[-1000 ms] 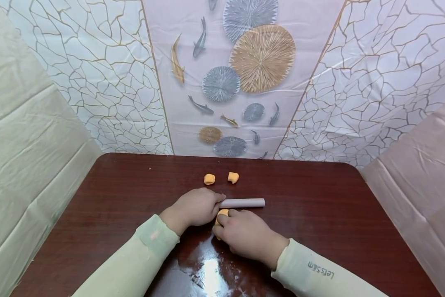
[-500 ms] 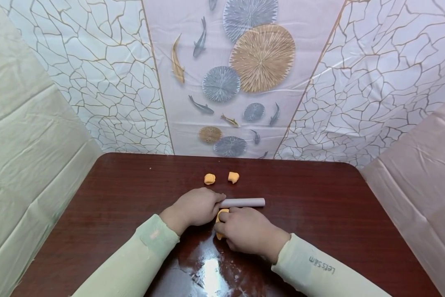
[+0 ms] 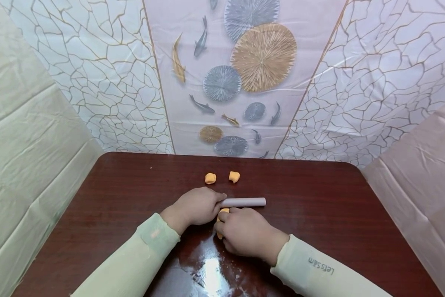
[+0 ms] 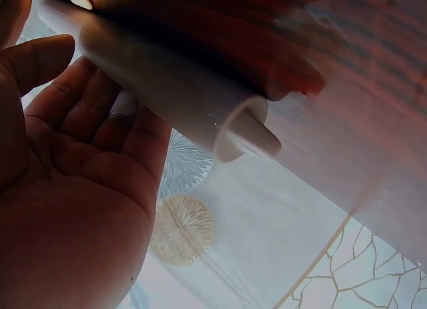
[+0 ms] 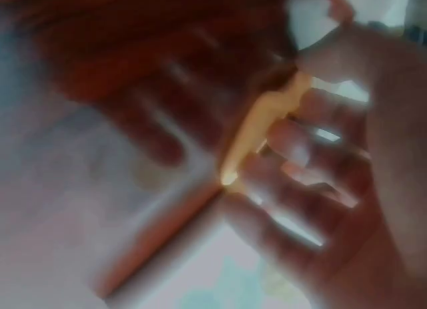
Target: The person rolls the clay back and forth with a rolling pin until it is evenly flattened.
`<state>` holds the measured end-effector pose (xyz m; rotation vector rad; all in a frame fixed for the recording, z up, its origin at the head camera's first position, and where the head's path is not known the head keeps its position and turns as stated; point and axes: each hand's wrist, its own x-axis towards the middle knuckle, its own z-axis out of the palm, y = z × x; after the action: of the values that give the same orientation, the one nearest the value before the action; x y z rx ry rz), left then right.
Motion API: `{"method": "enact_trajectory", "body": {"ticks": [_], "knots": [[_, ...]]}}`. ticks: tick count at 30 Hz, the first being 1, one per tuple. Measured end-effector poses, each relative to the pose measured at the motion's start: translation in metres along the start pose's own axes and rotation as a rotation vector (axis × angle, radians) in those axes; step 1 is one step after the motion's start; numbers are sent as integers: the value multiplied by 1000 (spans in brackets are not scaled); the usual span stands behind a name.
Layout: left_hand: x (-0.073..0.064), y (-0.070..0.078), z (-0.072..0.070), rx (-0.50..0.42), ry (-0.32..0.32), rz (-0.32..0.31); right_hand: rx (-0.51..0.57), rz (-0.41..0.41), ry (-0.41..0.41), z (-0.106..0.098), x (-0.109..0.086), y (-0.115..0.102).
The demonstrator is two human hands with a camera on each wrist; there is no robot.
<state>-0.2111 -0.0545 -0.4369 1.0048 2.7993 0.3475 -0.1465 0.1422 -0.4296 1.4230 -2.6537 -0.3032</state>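
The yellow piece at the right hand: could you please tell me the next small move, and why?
Probably the right hand should release the yellow piece and draw back a little: it covers part of the piece, while the left hand touches the rolling pin lying just beyond.

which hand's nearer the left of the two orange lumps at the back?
Left. The left hand is just in front of that lump, at the roller; the right hand is farther off, nearer the person and to the right.

Pale sleeves point(image 3: 114, 264) show dark lettering point(image 3: 320, 266) near the right cuff point(image 3: 290, 258).
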Motion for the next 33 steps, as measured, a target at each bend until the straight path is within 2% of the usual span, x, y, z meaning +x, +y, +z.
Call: {"method": "enact_trajectory", "body": {"ticks": [3,9,12,15,18,22,25,29,33], "knots": [[0,0,1,1,7,5,-20,-2,15,-1,0,2],[1,0,1,13,4,0,-129,-66,71,4,3,-4],[1,0,0,10,2,-1,-131,-57,73,6,3,-7],[1,-1,0,2,1,4,-74,-10,54,7,3,-9],[2,-3,0,6,3,21,46,40,33,7,3,-7],[4,-5,-1,25,0,37,130,47,0,6,4,-4],[4,-6,-4,30,-18,31,49,15,-3,5,3,-5],[5,-6,-5,31,-43,13,-110,-21,37,5,3,-11],[6,-5,-4,35,-45,6,-164,-10,69,9,2,-16]]}}
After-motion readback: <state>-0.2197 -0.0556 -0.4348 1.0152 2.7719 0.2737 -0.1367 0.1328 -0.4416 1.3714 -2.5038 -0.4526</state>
